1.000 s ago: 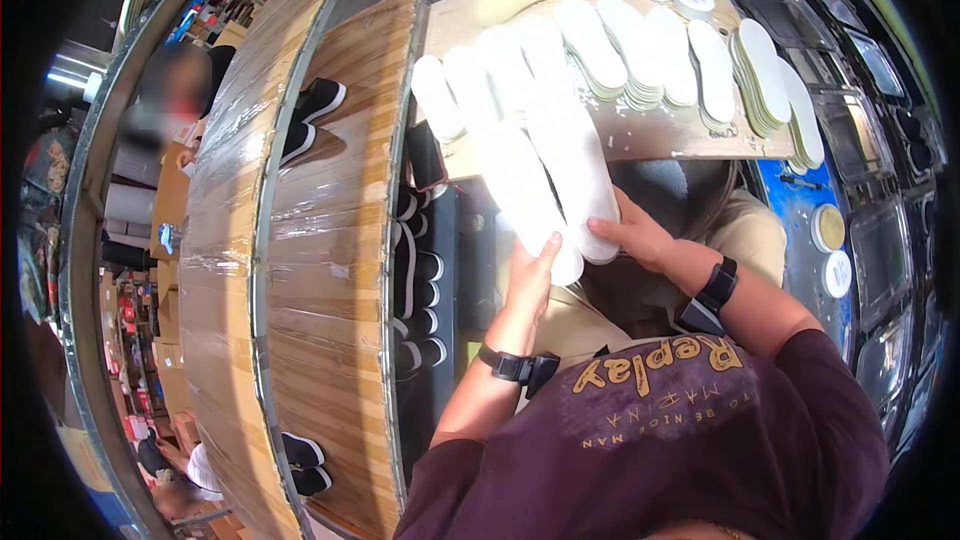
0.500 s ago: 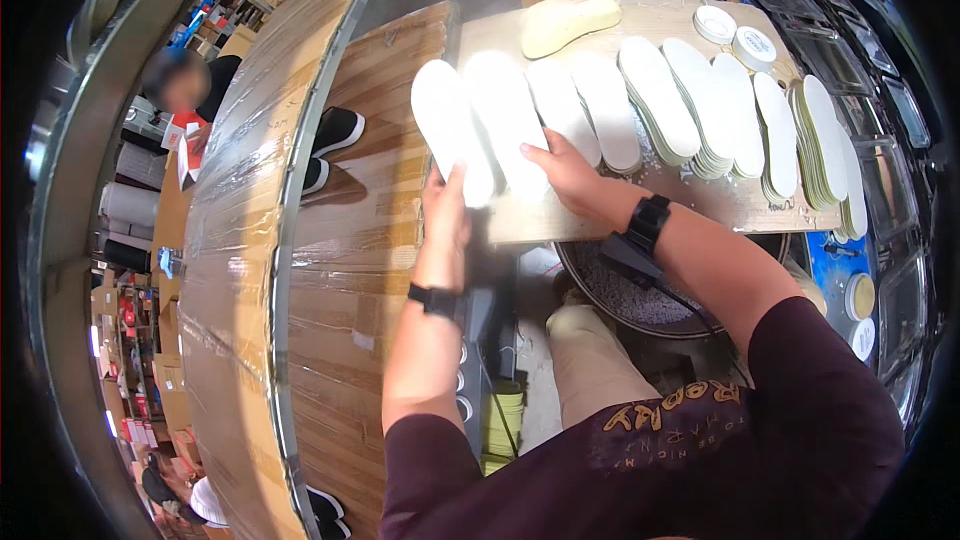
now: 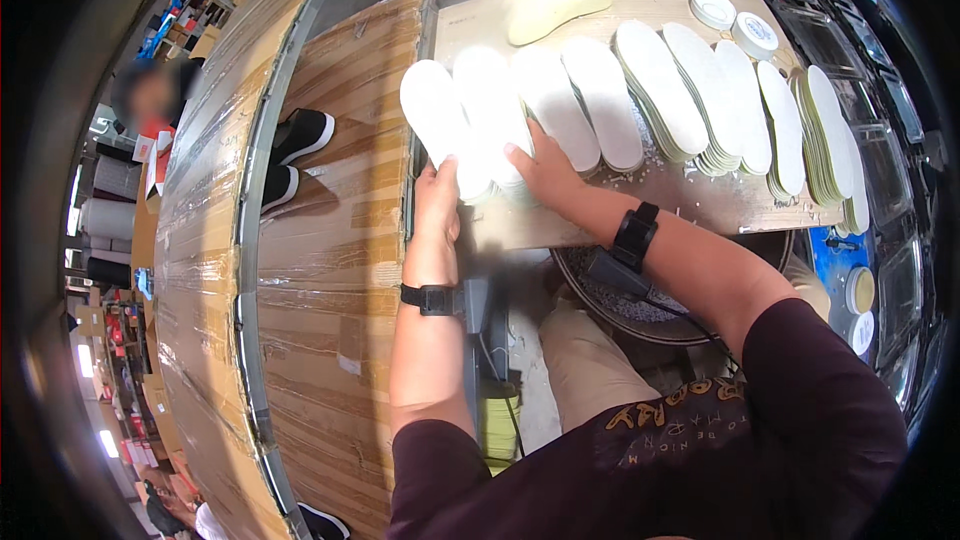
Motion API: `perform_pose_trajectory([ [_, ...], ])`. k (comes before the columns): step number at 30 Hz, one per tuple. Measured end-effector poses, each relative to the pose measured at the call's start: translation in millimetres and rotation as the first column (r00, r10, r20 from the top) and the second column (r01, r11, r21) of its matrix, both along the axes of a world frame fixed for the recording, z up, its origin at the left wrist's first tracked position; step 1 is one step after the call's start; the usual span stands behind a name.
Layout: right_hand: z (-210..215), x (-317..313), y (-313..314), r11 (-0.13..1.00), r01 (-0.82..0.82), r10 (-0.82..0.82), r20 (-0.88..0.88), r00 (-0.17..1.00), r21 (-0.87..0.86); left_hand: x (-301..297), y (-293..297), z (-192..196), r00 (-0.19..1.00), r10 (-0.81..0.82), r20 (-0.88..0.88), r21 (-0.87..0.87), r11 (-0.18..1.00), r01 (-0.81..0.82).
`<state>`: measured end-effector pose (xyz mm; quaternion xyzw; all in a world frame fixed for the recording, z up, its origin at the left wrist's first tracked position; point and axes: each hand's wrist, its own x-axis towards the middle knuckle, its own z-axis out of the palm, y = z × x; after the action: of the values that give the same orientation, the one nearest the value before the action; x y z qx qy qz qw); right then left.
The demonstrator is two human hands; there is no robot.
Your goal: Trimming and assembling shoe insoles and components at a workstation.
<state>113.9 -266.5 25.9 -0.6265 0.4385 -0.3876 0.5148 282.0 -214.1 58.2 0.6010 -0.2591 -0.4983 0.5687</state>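
Observation:
My left hand (image 3: 437,202) is closed on the heel end of a white insole (image 3: 428,105) at the wooden board's left edge, thumb on top. Just right of it, my right hand (image 3: 548,168) grips the side of a second white insole (image 3: 485,90), its thumb on the upper face. Glare washes out both insoles, so I cannot tell how many layers lie under them. Beside my right fingers lie two more white insole stacks (image 3: 560,105), (image 3: 605,105). Further stacks of insoles (image 3: 660,90) with greenish edges line the board to the right.
The wooden board (image 3: 690,202) also bears a pale yellow insole stack (image 3: 560,8) and two round white-lidded tubs (image 3: 712,10). A tape-covered bench (image 3: 340,270) with black shoes (image 3: 303,135) stands left. Below the board is a round basin of white granules (image 3: 640,305). Another person (image 3: 150,100) sits far left.
The view has shifted slightly, so the bench and board appear further left. Both hands keep their hold on the two insoles, which stay side by side at the board's left edge.

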Motion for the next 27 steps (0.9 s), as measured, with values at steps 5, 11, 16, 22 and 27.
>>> perform_pose_trajectory([
  [5,29.8,-3.0,44.4,0.880,-0.027,-0.088,-0.220,0.972,-0.474,-0.9,4.1,-16.2,0.683,0.171,0.710,-0.147,0.985,-0.094],
  [11,18.0,-18.5,47.9,0.852,-0.101,-0.092,-0.337,0.937,-0.513,-5.0,2.9,-9.4,0.483,-0.085,0.871,0.007,0.987,0.160],
  [16,28.2,-26.9,48.1,0.870,-0.177,-0.034,-0.414,0.910,-0.460,-8.5,18.0,15.0,0.606,-0.181,0.774,0.054,0.974,0.221],
  [22,56.4,-86.4,61.8,0.827,-0.352,0.129,-0.460,0.879,-0.440,-16.6,59.2,17.0,0.242,-0.128,0.962,0.108,0.990,0.092],
  [27,89.2,-254.2,115.2,0.893,-0.326,0.037,-0.671,0.740,-0.311,-132.1,107.2,5.8,0.149,0.202,0.968,-0.235,0.937,0.260],
])
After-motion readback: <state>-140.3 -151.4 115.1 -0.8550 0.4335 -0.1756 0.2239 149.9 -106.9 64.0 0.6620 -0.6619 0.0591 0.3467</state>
